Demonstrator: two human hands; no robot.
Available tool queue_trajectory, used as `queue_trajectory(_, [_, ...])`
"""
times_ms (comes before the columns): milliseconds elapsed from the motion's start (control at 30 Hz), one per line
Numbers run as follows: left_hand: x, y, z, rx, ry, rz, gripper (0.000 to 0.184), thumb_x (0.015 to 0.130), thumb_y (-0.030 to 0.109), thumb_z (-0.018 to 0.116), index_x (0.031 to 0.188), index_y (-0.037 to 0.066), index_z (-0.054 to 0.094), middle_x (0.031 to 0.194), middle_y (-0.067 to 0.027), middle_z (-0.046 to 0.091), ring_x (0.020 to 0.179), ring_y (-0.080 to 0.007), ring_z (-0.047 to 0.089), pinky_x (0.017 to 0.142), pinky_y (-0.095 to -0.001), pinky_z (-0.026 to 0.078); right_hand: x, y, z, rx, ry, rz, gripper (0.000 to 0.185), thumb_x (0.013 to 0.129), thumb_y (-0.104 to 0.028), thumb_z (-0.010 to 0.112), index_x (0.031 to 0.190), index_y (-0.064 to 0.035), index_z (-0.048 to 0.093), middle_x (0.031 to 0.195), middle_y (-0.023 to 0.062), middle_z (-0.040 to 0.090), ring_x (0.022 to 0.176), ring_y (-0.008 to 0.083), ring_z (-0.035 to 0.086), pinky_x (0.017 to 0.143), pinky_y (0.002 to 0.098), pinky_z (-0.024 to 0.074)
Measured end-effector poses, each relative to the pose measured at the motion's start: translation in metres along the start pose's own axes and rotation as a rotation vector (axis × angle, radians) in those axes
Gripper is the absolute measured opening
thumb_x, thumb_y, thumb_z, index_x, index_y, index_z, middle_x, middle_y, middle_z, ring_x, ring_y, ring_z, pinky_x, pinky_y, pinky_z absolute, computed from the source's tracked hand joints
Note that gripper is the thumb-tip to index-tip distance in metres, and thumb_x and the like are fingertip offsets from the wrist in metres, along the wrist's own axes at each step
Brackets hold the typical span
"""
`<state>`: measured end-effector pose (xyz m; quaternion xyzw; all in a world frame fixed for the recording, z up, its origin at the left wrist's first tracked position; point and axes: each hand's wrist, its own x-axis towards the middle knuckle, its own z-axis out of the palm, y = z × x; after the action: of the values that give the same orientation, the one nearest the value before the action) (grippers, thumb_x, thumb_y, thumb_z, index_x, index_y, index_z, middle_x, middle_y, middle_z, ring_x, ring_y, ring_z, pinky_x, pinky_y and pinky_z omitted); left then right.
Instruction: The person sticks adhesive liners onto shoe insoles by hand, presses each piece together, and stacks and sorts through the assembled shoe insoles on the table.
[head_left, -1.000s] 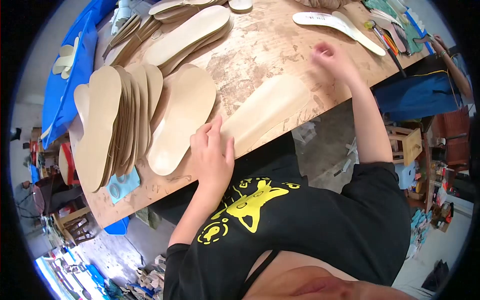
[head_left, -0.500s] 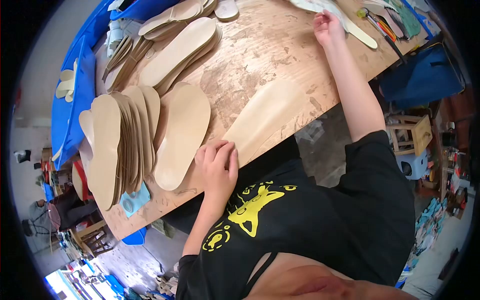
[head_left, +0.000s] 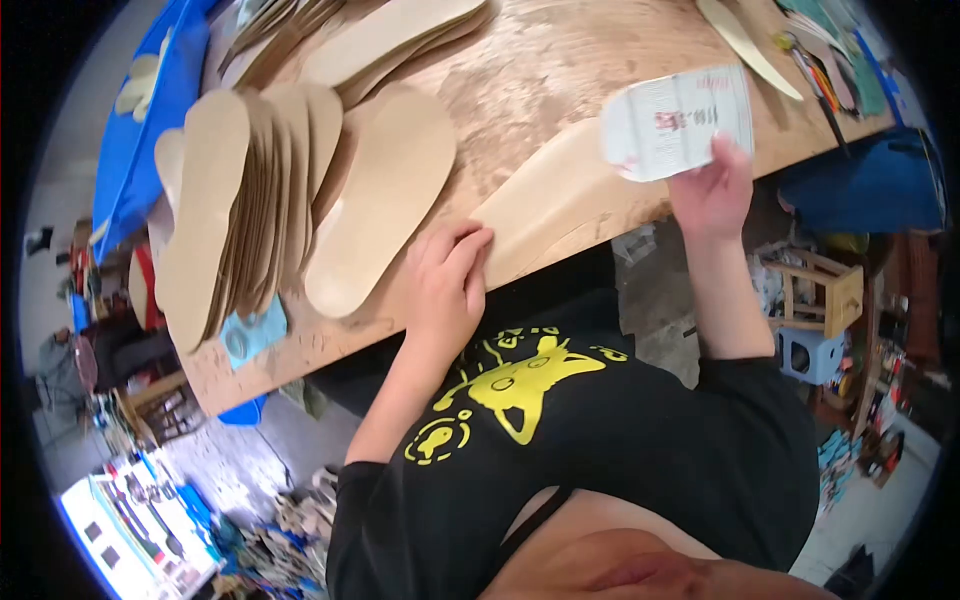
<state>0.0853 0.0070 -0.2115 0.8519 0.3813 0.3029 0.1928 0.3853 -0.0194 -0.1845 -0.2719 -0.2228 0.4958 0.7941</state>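
A single tan insole (head_left: 555,185) lies slantwise near the table's front edge. My left hand (head_left: 447,272) has its bent fingers on the insole's near end, pressing it against the table. Above the far end of the insole, my right hand (head_left: 715,200) grips a white piece with printed lettering (head_left: 678,125), rounded on its left side, between thumb and fingers. This piece hides the insole's far end. Left of my left hand, a wider insole (head_left: 385,190) lies flat, beside a thick stack of tan insoles (head_left: 205,215) standing on edge.
More stacked insoles (head_left: 395,45) lie at the back of the wooden table (head_left: 560,60). A blue bin (head_left: 150,140) borders the left side. A pale strip (head_left: 750,50) and tools (head_left: 820,85) lie at the far right. A wooden stool (head_left: 835,290) stands on the floor at right.
My right hand has come from the back of the table toward me, bringing the white printed piece over the insole. My left hand stays on the insole; the camera view has shifted.
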Motion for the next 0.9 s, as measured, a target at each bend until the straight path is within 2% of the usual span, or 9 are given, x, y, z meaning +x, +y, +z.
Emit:
queue_trajectory(133, [-0.010,0.003,-0.010,0.007,0.041,-0.055,0.021,0.082,0.005,0.069,0.103,0.003,0.067,0.106,-0.0094,0.065,0.103,-0.0316,0.058,0.090,-0.0411,0.045,-0.034,0.035,0.007,-0.451,-0.073,0.128,0.036,0.088,-0.006,0.058,0.123,0.0023,0.054,0.103,0.0118,0.067,0.088,0.0174,0.065,0.077,0.0317,0.0535])
queue_trajectory(167, [-0.013,0.003,-0.014,0.030,0.036,-0.076,0.021,0.082,0.005,0.069,0.103,0.004,0.067,0.107,-0.0089,0.065,0.103,-0.0310,0.057,0.091,-0.0407,0.044,-0.041,0.043,0.004,-0.478,-0.028,0.153,0.036,0.085,0.000,0.061,0.121,0.0040,0.056,0.102,0.0123,0.067,0.090,0.0186,0.066,0.083,0.0315,0.0537])
queue_trajectory(267, [-0.026,-0.010,-0.016,0.028,0.026,-0.095,0.022,0.082,0.007,0.070,0.103,0.006,0.068,0.107,-0.0078,0.065,0.102,-0.0302,0.057,0.091,-0.0403,0.043,-0.051,0.058,0.010,-0.736,0.040,-0.006,0.033,0.085,-0.001,0.065,0.117,0.0043,0.060,0.103,0.0104,0.067,0.090,0.0168,0.065,0.084,0.0297,0.0523])
queue_trajectory(300, [-0.029,-0.014,-0.015,0.023,0.042,-0.074,0.029,0.081,0.009,0.071,0.110,0.007,0.066,0.106,-0.0066,0.065,0.100,-0.0299,0.056,0.090,-0.0400,0.043,-0.050,0.055,0.006,-0.786,-0.022,0.023,0.030,0.085,0.000,0.066,0.114,0.0050,0.062,0.105,0.0096,0.067,0.093,0.0157,0.064,0.085,0.0288,0.0510])
queue_trajectory(400, [-0.028,-0.017,-0.017,-0.022,0.039,-0.111,0.043,0.079,0.008,0.075,0.120,0.005,0.061,0.105,-0.0094,0.067,0.097,-0.0293,0.058,0.089,-0.0378,0.045,-0.046,0.057,0.001,-0.644,-0.081,0.070,0.032,0.084,-0.001,0.064,0.116,0.0051,0.061,0.105,0.0097,0.067,0.097,0.0161,0.063,0.086,0.0291,0.0499])
queue_trajectory(433, [-0.027,-0.018,-0.019,-0.088,0.025,-0.118,0.054,0.078,0.007,0.075,0.128,0.004,0.054,0.105,-0.0090,0.067,0.098,-0.0283,0.059,0.090,-0.0383,0.045,-0.049,0.061,0.005,-0.645,-0.088,0.089,0.033,0.084,-0.001,0.065,0.116,0.0050,0.061,0.106,0.0098,0.067,0.097,0.0164,0.063,0.086,0.0293,0.0497])
queue_trajectory(700, [-0.029,-0.027,-0.018,-0.091,0.013,-0.109,0.053,0.078,0.006,0.073,0.127,0.005,0.055,0.106,-0.0078,0.067,0.099,-0.0286,0.059,0.092,-0.0393,0.044,-0.055,0.071,0.017,-0.804,-0.169,0.237,0.037,0.083,-0.003,0.068,0.119,0.0045,0.060,0.109,0.0106,0.067,0.099,0.0176,0.064,0.089,0.0304,0.0495])
queue_trajectory(900, [-0.029,-0.028,-0.016,-0.065,0.012,-0.111,0.053,0.077,0.008,0.073,0.127,0.005,0.055,0.106,-0.0077,0.067,0.099,-0.0295,0.058,0.093,-0.0402,0.044,-0.047,0.069,0.015,-0.727,-0.142,0.337,0.034,0.085,-0.001,0.066,0.118,0.0042,0.061,0.105,0.0108,0.068,0.096,0.0173,0.065,0.087,0.0293,0.0504])
